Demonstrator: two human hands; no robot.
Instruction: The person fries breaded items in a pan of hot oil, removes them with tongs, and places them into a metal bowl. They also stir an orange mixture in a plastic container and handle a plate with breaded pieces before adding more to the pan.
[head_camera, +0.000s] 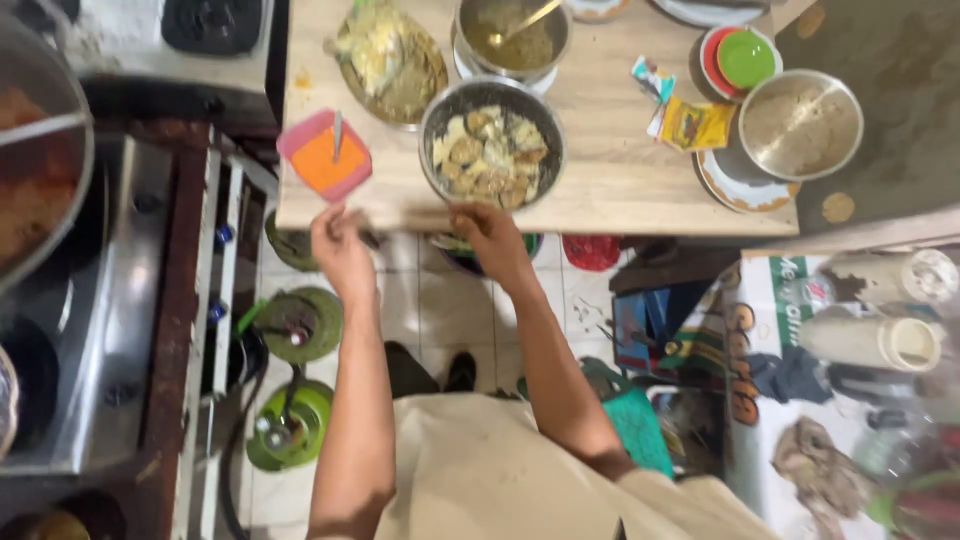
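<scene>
My left hand (340, 248) and my right hand (490, 232) are both at the near edge of a light wooden table (620, 180), fingers curled. A blurred wood-coloured strip runs between them along the edge; I cannot tell whether it is a held stick or the table's rim. Just beyond my right hand stands a metal bowl of fried, battered pieces (492, 150). Beyond my left hand lies a pink square container with orange contents and a spoon (325, 155).
On the table: a plate of food (392, 60), a pot of brownish liquid with a spoon (512, 38), a metal bowl of pale crumbs (800, 122), small green and red bowls (745, 58), sachets (690, 122). Stove (90, 300) left; green gas cylinders (290, 420) on the floor.
</scene>
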